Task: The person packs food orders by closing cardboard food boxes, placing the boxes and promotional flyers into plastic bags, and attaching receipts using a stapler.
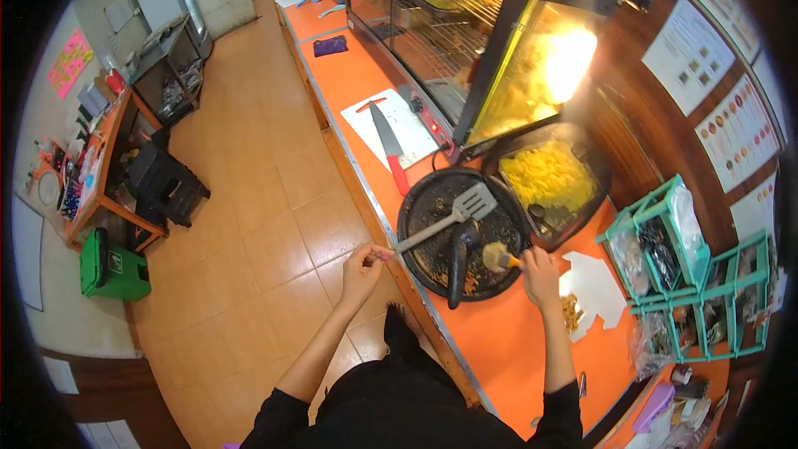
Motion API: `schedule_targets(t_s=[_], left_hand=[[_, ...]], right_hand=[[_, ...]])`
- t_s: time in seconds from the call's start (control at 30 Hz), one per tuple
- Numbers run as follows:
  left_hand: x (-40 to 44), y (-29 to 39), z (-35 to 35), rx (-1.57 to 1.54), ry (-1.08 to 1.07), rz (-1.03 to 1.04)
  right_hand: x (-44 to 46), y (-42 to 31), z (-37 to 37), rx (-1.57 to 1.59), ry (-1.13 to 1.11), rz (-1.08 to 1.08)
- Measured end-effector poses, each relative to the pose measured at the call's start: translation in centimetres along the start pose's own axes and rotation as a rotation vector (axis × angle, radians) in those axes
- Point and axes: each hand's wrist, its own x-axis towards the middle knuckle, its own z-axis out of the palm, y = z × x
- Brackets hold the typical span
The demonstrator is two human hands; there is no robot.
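A wide black round mortar (422, 237) sits on the orange counter with dark, crumbly residue inside. Its curved black pestle (460, 262) leans across the front rim. A grey slotted spatula (453, 218) lies over the mortar, handle end toward my left hand (363, 273). That hand is held beyond the counter edge, fingers pinched together; whether they hold anything is unclear. My right hand (540, 278) grips the orange handle of a small tool with a pale, food-smeared head (499, 258), over the mortar's right side. White paper (594, 293) with brown bits lies beside this hand.
Behind the mortar stands a pan (600, 168) of yellow food. A red-handled knife (388, 141) lies on a white cutting board (366, 123). A lit glass display cabinet (470, 129) has its door open. Green racks (706, 299) stand right; a black stool (162, 179) is across the floor.
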Motion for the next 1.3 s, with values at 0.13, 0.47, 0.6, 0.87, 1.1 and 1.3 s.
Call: schedule_targets(t_s=[0.13,0.47,0.6,0.87,1.1,1.3], left_hand=[[4.5,-1.5,-2.0,-0.007,-0.003,-0.053],[14.8,-8.6,-13.6,-0.180,0.103,-0.174],[20.2,-12.3,-20.6,-0.194,0.200,-0.163],[33.0,-14.6,-31.7,-0.135,0.084,-0.109],[38.6,-16.3,-36.0,-0.097,-0.005,-0.118],[41.5,-20.6,-38.4,-0.199,0.158,-0.212]], right_hand=[[-1.1,0.4,0.3,-0.034,-0.137,0.115],[7.3,-4.5,-4.6,0.504,0.067,0.658],[20.5,-11.6,-15.2,0.495,0.440,0.363],[46.3,-9.8,-33.6,-0.436,0.742,0.473],[64.3,-0.8,-29.4,-0.430,0.616,0.293],[58.2,-1.1,-33.1,-0.350,0.536,0.596]])
